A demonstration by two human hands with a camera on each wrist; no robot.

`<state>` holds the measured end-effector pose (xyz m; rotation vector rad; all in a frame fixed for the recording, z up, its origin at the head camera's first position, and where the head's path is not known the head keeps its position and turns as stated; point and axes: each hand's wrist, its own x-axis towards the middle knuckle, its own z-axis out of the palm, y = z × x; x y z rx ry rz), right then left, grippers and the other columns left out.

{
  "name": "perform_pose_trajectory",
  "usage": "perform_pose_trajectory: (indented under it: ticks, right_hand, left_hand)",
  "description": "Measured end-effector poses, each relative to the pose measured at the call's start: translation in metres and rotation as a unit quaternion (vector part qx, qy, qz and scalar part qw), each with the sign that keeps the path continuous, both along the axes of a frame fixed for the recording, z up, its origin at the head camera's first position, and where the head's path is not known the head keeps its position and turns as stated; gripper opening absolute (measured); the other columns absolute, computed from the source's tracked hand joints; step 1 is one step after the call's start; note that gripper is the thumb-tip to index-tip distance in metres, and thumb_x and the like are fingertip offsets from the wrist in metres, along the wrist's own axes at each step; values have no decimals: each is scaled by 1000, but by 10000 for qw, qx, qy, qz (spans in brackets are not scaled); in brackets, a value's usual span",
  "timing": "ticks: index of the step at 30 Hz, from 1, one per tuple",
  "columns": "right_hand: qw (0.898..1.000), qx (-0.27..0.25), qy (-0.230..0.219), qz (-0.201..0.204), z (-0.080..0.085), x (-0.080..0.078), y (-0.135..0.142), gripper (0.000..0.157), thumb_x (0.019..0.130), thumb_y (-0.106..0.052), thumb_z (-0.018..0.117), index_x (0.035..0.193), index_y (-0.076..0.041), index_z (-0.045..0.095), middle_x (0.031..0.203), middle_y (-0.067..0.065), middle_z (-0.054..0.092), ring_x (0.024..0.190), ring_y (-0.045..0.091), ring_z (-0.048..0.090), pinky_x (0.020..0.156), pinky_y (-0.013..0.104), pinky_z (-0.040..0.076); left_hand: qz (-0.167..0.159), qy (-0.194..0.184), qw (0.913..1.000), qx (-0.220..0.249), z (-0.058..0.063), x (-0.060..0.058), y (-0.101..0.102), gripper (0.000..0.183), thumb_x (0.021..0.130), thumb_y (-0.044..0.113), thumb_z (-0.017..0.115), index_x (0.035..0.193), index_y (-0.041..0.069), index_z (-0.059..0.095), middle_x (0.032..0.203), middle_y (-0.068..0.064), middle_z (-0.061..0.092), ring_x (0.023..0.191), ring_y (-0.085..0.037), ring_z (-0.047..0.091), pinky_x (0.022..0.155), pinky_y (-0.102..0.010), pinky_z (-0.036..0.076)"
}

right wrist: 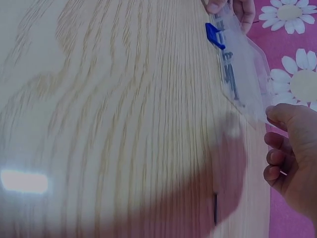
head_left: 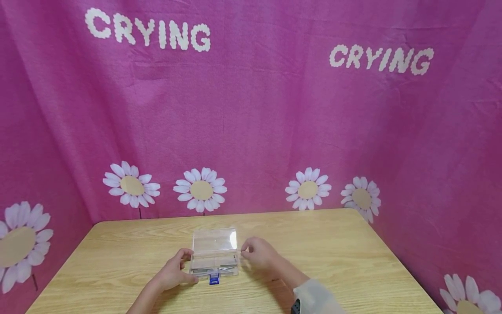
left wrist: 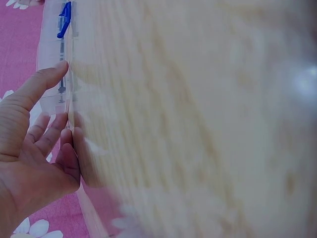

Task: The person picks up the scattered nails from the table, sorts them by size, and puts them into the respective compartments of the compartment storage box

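A clear plastic box (head_left: 214,260) stands on the table with its transparent lid (head_left: 213,240) raised at the back. Thin metal pieces (head_left: 226,267) lie inside along the front, and a blue latch (head_left: 214,279) hangs from the front edge. My left hand (head_left: 172,272) grips the box's left end, thumb at the front corner and fingers further back. On the other side, my right hand (head_left: 259,253) pinches at the lid's right edge. In the right wrist view its thumb (right wrist: 280,114) overlaps the lid's corner, with the other fingers curled below.
One thin dark rod (right wrist: 215,208) lies on the wooden table (head_left: 337,253), to the right of the box under my right forearm. A pink cloth (head_left: 251,109) with daisies and white lettering hangs behind the table and along both sides.
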<state>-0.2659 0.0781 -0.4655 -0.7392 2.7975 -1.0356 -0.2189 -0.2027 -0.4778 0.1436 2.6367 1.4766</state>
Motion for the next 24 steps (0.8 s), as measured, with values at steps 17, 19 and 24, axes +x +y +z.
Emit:
perform_pose_trajectory:
  ticks: [17, 19, 24]
  right_hand:
    - [9990, 287, 222, 264, 1, 4, 47, 12, 86, -17, 62, 90, -7, 67, 73, -3, 56, 65, 7, 46, 59, 22, 41]
    - [9986, 296, 286, 327, 1, 5, 52, 11, 85, -16, 63, 89, -7, 67, 72, -3, 55, 64, 6, 46, 58, 22, 41]
    - [9977, 351, 399, 416, -1, 7, 62, 10, 84, -17, 64, 87, -7, 67, 72, -4, 55, 64, 4, 45, 59, 21, 40]
  left_hand:
    - [-30, -28, 10000, 7, -1, -1, 1, 71, 62, 3, 84, 121, -1, 44, 123, -18, 55, 118, -36, 46, 100, -54, 34]
    - [-32, -11, 10000, -18, -1, -1, 1, 72, 62, 4, 84, 121, -1, 44, 123, -17, 55, 116, -35, 46, 99, -53, 35]
    - [-37, 25, 10000, -71, -2, -1, 0, 72, 62, 4, 84, 122, -1, 44, 122, -16, 55, 115, -33, 47, 98, -50, 36]
